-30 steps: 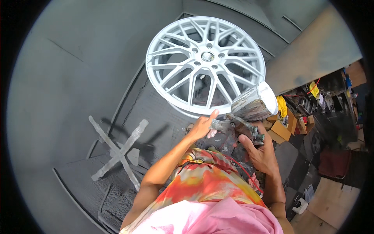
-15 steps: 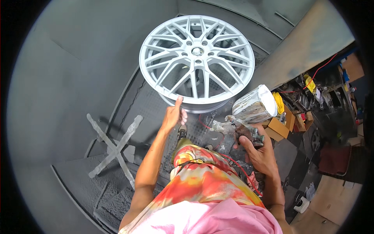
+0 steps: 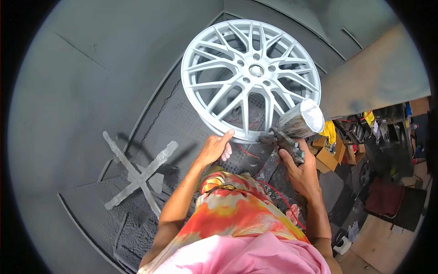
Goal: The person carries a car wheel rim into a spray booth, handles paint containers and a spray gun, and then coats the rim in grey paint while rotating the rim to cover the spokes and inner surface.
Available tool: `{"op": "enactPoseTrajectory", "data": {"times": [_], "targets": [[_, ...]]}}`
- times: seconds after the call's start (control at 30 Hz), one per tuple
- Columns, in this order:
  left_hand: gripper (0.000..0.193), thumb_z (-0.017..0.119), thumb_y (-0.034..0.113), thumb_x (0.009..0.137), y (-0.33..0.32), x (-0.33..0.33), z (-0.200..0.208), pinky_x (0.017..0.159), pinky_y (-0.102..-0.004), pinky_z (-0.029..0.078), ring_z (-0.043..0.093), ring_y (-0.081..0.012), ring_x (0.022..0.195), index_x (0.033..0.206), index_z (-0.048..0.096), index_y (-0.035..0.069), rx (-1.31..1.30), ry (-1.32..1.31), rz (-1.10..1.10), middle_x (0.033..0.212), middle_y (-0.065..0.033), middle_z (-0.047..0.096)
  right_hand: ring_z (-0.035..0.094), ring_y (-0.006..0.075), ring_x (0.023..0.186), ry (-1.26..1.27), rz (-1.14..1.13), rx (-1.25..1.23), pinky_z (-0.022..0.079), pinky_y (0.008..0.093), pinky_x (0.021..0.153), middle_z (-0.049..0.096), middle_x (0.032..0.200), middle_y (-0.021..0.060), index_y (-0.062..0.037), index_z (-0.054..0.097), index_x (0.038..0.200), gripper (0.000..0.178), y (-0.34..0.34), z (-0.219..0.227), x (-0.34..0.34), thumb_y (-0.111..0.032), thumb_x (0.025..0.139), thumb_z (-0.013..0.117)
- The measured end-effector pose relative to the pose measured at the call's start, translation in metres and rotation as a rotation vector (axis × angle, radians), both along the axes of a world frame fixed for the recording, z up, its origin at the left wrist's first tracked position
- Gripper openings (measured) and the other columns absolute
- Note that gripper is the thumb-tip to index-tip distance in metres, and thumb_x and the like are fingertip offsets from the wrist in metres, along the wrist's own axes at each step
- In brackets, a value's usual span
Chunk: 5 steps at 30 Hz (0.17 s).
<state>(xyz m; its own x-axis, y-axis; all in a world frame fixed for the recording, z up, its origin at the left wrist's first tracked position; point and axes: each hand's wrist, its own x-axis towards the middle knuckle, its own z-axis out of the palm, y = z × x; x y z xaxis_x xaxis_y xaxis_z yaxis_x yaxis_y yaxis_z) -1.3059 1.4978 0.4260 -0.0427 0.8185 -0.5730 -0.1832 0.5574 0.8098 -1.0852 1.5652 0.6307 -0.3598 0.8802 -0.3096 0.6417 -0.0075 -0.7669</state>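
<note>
A silver-white multi-spoke car wheel rim (image 3: 247, 112) lies face up in front of me, raised above the floor; what bears it is mostly hidden. At its near edge is my left hand (image 3: 216, 148), thumb stretched toward the lip and fingers loosely bent below, holding nothing. Whether the thumb touches the lip, I cannot tell. My right hand (image 3: 302, 172) grips a dark, paint-crusted spray gun (image 3: 287, 145). On top of the gun sits a paint-streaked cup (image 3: 294, 121) with a white top, overlapping the wheel's near right edge.
A tape-wrapped cross-shaped stand (image 3: 140, 177) is at the left, beside grey booth walls (image 3: 91, 91). A red hose (image 3: 280, 196) runs near my right leg. At the right are cardboard boxes (image 3: 326, 160), cluttered shelves and a dark red seat (image 3: 384, 196). A tan panel (image 3: 374, 75) stands far right.
The wheel has turned about its centre and sits further right in view. My left hand moved right along the near edge. The spray gun's front end came closer to the wheel.
</note>
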Motion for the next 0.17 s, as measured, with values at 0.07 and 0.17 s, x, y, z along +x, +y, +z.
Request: {"op": "enactPoseTrajectory", "data": {"times": [0.07,0.17], "targets": [[0.072,0.052,0.06,0.097,-0.005,-0.014,0.005,0.049,-0.0278,0.05,0.061,-0.0155,0.048,0.062,0.066,-0.001,0.007,0.012,0.003,0.057,-0.0097,0.063,0.065,0.0137,0.073,-0.002,0.0,-0.026,0.051,0.0304,0.067,0.071,0.083,0.0099,-0.0013,0.058,0.115,0.025,0.0,0.009,-0.003,-0.017,0.097,0.065],[0.07,0.056,0.06,0.096,-0.007,-0.038,0.009,0.051,-0.0283,0.051,0.061,-0.0159,0.049,0.063,0.067,-0.001,0.037,-0.006,-0.016,0.059,-0.0106,0.064,0.064,0.0121,0.072,0.066,0.008,-0.1,0.05,0.0286,0.067,0.071,0.083,0.0083,-0.0037,0.059,0.115,0.024,-0.002,0.022,-0.013,-0.018,0.097,0.066]]}}
